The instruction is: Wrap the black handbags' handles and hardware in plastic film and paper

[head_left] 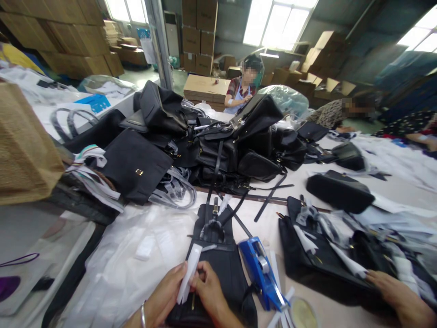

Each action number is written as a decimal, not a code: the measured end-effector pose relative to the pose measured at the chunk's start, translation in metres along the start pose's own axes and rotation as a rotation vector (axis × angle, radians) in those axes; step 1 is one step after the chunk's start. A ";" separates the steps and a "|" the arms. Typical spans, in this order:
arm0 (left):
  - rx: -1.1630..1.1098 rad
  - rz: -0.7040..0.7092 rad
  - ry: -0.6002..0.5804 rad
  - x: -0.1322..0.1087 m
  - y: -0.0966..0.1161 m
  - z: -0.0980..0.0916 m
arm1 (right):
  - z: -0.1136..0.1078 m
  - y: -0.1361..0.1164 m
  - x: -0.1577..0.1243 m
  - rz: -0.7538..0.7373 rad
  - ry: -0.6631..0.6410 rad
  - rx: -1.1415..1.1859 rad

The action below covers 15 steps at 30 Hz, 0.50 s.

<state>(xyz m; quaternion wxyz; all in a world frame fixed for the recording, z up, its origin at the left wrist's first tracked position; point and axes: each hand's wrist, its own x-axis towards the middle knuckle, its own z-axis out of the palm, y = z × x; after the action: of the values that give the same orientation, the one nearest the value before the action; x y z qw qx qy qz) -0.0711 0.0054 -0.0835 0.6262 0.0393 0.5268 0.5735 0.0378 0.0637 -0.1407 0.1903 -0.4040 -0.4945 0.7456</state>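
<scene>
My left hand pinches a folded strip of white paper; a metal bangle circles its wrist. Meeting it from the other side, my right hand has its fingers closed on the strip's lower part. Beneath both hands lies a black backpack, flat on the table, with straps and a buckle toward its far end. Close to my right hand is a blue tape dispenser, white strips beside it. Thin white wrapping sheets spread to the left of the backpack.
Black bags are heaped across the table. A co-worker's hand touches white paper on another black bag at the right. A roll of tape lies at the front edge. Further people work behind the heap, near cardboard boxes.
</scene>
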 end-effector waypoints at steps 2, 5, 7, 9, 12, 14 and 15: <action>0.025 0.013 0.003 -0.001 0.000 0.001 | 0.001 0.003 0.001 -0.014 0.022 -0.068; 0.079 0.027 -0.017 -0.002 0.002 0.004 | 0.004 0.003 -0.001 -0.075 0.068 -0.244; 0.134 0.030 -0.036 0.000 0.002 0.005 | 0.006 0.003 -0.004 -0.144 0.121 -0.404; 0.196 0.043 -0.045 0.002 0.000 0.005 | 0.009 0.005 -0.006 -0.186 0.176 -0.567; 0.270 0.068 -0.018 0.010 -0.008 0.002 | 0.010 0.007 -0.010 -0.183 0.227 -0.734; 0.304 0.063 0.019 0.016 -0.017 -0.001 | 0.005 0.004 -0.012 -0.159 0.210 -0.740; 0.318 0.057 0.043 0.019 -0.021 -0.003 | 0.001 0.001 -0.013 -0.131 0.161 -0.699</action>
<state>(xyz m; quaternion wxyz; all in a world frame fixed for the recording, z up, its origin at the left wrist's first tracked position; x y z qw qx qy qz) -0.0634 0.0113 -0.1104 0.5841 0.1405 0.6230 0.5010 0.0450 0.0536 -0.1361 0.1267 -0.4695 -0.7278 0.4835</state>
